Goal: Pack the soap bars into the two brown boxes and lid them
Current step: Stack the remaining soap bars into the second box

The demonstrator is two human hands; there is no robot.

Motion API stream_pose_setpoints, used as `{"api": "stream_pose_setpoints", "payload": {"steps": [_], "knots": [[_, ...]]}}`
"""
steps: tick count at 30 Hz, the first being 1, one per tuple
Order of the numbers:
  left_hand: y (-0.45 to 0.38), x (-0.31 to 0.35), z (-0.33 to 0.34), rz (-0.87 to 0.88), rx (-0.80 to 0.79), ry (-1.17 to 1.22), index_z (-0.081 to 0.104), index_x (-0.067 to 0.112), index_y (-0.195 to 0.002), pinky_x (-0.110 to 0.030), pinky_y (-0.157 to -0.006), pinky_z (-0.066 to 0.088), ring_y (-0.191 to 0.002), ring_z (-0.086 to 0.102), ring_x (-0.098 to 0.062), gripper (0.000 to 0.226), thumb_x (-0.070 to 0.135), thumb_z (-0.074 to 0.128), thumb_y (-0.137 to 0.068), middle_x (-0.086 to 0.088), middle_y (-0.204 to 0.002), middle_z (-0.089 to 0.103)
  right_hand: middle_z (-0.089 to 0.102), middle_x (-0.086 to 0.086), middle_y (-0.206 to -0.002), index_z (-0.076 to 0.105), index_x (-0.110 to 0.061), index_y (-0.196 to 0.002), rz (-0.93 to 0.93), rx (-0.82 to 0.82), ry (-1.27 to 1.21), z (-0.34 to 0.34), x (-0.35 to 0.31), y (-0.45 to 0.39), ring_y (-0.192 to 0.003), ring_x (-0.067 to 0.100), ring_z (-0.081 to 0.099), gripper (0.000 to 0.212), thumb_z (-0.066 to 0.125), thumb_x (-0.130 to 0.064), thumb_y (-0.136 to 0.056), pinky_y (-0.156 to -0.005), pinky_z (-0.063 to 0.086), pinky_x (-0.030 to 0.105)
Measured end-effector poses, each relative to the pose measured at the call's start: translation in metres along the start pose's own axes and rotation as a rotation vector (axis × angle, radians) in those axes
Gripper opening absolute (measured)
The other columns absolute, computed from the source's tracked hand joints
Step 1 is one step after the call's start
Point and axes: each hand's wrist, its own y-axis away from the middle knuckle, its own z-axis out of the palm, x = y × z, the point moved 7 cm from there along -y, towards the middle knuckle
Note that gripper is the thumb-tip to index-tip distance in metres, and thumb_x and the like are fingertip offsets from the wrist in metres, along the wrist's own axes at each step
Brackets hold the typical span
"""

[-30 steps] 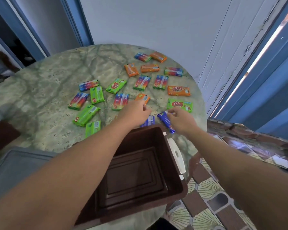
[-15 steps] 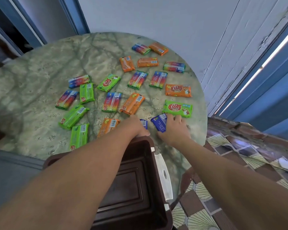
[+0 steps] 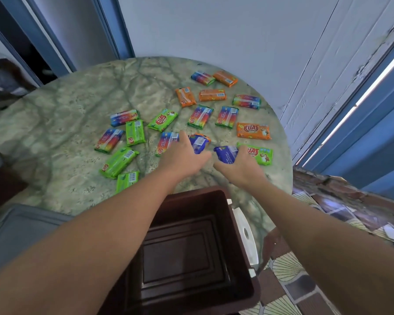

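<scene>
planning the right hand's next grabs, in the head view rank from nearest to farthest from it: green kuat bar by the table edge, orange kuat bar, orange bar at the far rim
From the right hand:
1. green Kuat bar, touching its right side
2. orange Kuat bar, just beyond
3. far orange bar, at the far rim

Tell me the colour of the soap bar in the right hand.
Dark blue soap bar, gripped by the right hand; the head view shows it.

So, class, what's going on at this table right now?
A person is packing wrapped soap bars. Each hand grips a blue bar: the left hand holds one, the right hand the other, both beyond the open brown box, which has no soap in it yet. Many green, orange and rainbow bars lie spread over the round table. A white latch shows on the box's right side. Only one brown box is in view.
</scene>
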Motion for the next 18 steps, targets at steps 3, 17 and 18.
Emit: {"api": "stream_pose_setpoints", "payload": {"steps": [3,17,18], "knots": [[0.025,-0.012,-0.039,0.07,0.13,-0.022,0.035,0.018,-0.117,-0.037,-0.06,0.042,-0.08,0.061,-0.026,0.066,0.072,0.053,-0.085,-0.003,-0.097,0.061,0.063,0.004,-0.094,0.045,-0.018,-0.108,-0.061,0.059,-0.049,-0.011,-0.029,0.016,-0.077,0.022,0.061,0.054,0.068,-0.059,-0.081,-0.066,0.048,0.038],[0.184,-0.111,-0.067,0.282,0.102,-0.117,0.031,0.026,-0.126,-0.03,-0.073,0.037,-0.095,0.057,-0.019,0.07,0.045,0.074,-0.074,0.008,-0.105,0.047,0.061,-0.008,-0.105,0.036,-0.029,-0.118,-0.494,-0.121,0.349,0.067,-0.069,0.154,-0.089,0.023,0.066,0.064,0.073,-0.054,-0.072,-0.072,0.052,0.038],[0.188,-0.112,-0.058,0.305,0.051,-0.177,0.033,0.026,-0.127,-0.031,-0.076,0.039,-0.1,0.055,-0.019,0.07,0.046,0.074,-0.075,0.007,-0.11,0.049,0.061,-0.008,-0.109,0.036,-0.03,-0.12,-0.504,-0.185,0.463,0.075,-0.061,0.154,-0.093,0.022,0.065,0.067,0.073,-0.057,-0.072,-0.073,0.052,0.038]]}}
